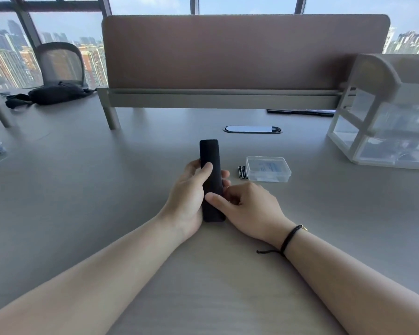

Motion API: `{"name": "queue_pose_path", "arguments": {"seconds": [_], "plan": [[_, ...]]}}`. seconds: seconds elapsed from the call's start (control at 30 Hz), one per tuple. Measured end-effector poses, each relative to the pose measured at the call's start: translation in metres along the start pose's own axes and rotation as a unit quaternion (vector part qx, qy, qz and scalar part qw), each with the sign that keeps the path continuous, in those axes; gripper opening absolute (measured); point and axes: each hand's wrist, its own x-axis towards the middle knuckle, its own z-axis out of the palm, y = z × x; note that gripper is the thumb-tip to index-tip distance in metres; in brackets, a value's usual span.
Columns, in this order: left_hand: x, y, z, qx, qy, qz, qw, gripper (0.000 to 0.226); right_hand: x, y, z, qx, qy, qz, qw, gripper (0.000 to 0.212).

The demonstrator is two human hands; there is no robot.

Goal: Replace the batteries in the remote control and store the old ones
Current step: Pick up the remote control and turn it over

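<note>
Both hands — left hand, right hand — close their grip on a slim black rectangular remote control; two black batteries lie beside a clear plastic box on the grey desk.

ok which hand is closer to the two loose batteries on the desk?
Right. The right hand sits just below the batteries, pinching the remote from its right side. The left hand grips the remote from the far side, so the remote lies between it and them.
</note>
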Motion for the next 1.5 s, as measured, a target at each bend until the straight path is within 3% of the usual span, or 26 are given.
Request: {"name": "queue_pose_path", "arguments": {"seconds": [0.23, 0.43, 0.63, 0.83, 0.9, 1.07, 1.5], "plan": [[0.000, 0.001, 0.001, 0.008, -0.053, -0.040, 0.998, 0.022, 0.004, 0.002, 0.001, 0.034, -0.032, -0.047, 0.998, 0.058], [0.000, 0.002, 0.001, 0.017, -0.108, -0.103, 0.989, 0.054, 0.004, 0.001, -0.001, 0.127, -0.080, -0.085, 0.985, 0.046], [-0.005, 0.000, 0.003, 0.072, -0.167, -0.094, 0.979, 0.062, -0.005, -0.011, -0.007, 0.328, -0.124, -0.038, 0.936, 0.042], [-0.009, -0.001, 0.006, 0.042, -0.158, -0.075, 0.984, 0.059, -0.008, -0.017, -0.008, 0.456, -0.102, 0.038, 0.883, 0.051], [-0.010, 0.000, 0.008, 0.040, -0.151, -0.076, 0.985, 0.059, -0.007, -0.018, -0.008, 0.458, -0.101, 0.031, 0.883, 0.047], [-0.009, 0.003, 0.009, 0.068, -0.149, -0.085, 0.983, 0.058, -0.005, -0.013, -0.005, 0.387, -0.104, -0.016, 0.916, 0.072], [-0.008, -0.004, 0.006, 0.058, -0.139, -0.065, 0.986, 0.058, -0.006, -0.014, -0.002, 0.380, -0.098, -0.013, 0.920, 0.065]]}}
